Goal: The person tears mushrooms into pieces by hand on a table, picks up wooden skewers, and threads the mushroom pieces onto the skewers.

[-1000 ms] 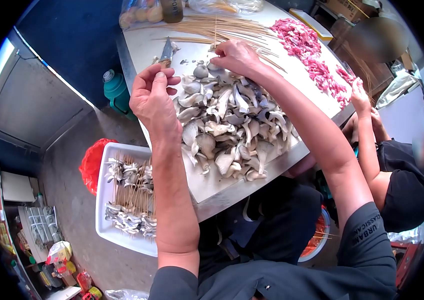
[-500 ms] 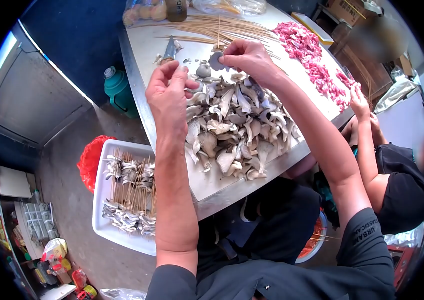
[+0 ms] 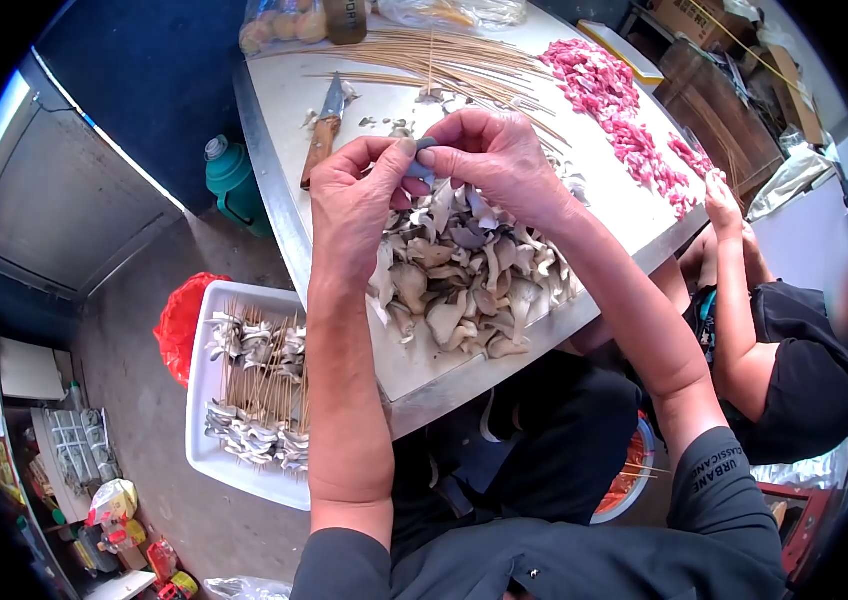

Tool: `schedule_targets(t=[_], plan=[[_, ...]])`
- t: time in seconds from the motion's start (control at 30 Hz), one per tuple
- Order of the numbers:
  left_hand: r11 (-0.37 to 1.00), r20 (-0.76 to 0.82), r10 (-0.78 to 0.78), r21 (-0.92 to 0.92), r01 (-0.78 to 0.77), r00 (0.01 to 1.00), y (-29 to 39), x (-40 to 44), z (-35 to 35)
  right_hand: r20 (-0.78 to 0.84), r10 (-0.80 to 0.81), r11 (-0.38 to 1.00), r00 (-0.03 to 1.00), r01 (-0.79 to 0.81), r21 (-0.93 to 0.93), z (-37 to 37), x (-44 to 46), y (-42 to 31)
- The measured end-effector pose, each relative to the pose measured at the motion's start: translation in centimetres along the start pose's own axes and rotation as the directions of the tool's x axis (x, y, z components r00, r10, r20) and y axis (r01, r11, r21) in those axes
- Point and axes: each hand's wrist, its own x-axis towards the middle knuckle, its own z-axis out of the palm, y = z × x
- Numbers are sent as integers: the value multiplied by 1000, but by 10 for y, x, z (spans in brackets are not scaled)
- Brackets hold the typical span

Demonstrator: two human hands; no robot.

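Head view: left hand (image 3: 355, 192) and right hand (image 3: 500, 160) pinch one grey mushroom piece (image 3: 420, 166), mostly hidden; outline unclear.

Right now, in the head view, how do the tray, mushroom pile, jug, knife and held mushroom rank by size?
Largest to smallest:
1. Tray and mushroom pile: too alike to rank; both partly hidden.
2. Jug
3. Knife
4. Held mushroom, partly covered.

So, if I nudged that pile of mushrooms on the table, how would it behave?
The mushroom pile would probably scatter rather than slide as one, since its pieces merely overlap. Each piece looks soft and may tear easily, given the thin, curling edges. Rolling seems unlikely: their shapes are flattish and uneven.
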Motion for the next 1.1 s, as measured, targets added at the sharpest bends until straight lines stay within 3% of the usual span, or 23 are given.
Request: schedule_targets(t=[0.17, 0.47, 0.53, 0.73, 0.8, 0.93, 1.0, 1.1], plan=[[1000, 56, -28, 7, 28, 998, 0, -1, -2, 43, 9, 1000, 999, -10, 16, -1, -5, 1], [968, 52, -83, -234, 93, 995, -2, 0, 1, 9, 35, 942, 999, -36, 334, 5, -4, 6], [953, 45, -96, -285, 105, 994, 0, -1, 2, -45, 119, 899, 992, -88, 429, 5, -4, 3], [937, 0, -47, -345, 44, 999, -5, 2, -3, -195, 155, 911, 968, -64, 408, -15, -12, 7], [986, -43, 8, -169, -15, 999, -8, 4, -3, -243, 150, 929, 958, -52, 367, -27, -14, 9], [985, -46, 2, -174, -10, 999, -5, 1, 3, -277, 157, 923, 948, -41, 384, -45, -20, 17], [998, -54, 40, 44, -38, 998, -2, -1, 6, -256, 191, 927, 947, -88, 366, -47, -25, 16], [984, 22, 110, 137, -112, 994, -5, -1, 12, -235, 192, 921, 953, -92, 377, -42, -27, 14]])
